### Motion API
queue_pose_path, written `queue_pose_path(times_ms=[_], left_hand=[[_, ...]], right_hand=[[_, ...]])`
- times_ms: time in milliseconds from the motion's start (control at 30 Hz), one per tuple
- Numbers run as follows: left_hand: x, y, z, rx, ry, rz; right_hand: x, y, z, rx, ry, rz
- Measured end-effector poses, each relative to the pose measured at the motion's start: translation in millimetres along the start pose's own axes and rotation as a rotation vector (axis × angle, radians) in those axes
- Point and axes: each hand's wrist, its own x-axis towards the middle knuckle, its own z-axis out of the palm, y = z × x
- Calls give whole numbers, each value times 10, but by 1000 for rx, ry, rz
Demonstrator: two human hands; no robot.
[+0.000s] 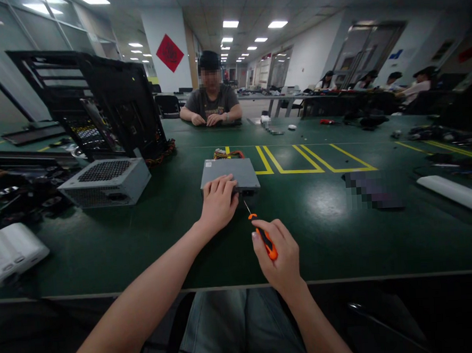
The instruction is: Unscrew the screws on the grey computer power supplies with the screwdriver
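A grey metal power supply (235,171) lies flat on the green table in front of me, with a bundle of coloured cables (230,154) at its far side. My left hand (220,200) presses on its near left part, fingers over the top and thumb by the front edge, gripping it. In my right hand (279,251) is a screwdriver (267,241) with an orange and black handle, fingers wrapped round it. Its thin shaft points up and left, the tip close to the unit's near face by the socket; whether it touches, I cannot tell.
Left of me stand a second power supply (106,182), a black computer case (107,104) and a white power adapter block (14,253). To the right lie a dark blurred-out object (370,190) and a white bar (456,192). A person (211,101) sits opposite.
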Motion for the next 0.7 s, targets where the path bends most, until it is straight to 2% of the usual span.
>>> queue_pose_path(times_ms=[133,300,467,600,700], left_hand=[[7,-3,5,6,-2,7],[14,-4,0,10,0,23],[12,-5,-3,6,-3,22],[10,-5,-10,-8,-6,16],[8,-5,-12,-16,-5,10]], right_hand=[[-33,23,29,36,22,64],[-23,31,32,-46,-3,-54],[17,-2,3,-27,-21,-63],[4,-3,6,-15,-30,-10],[-28,7,17,25,2,89]])
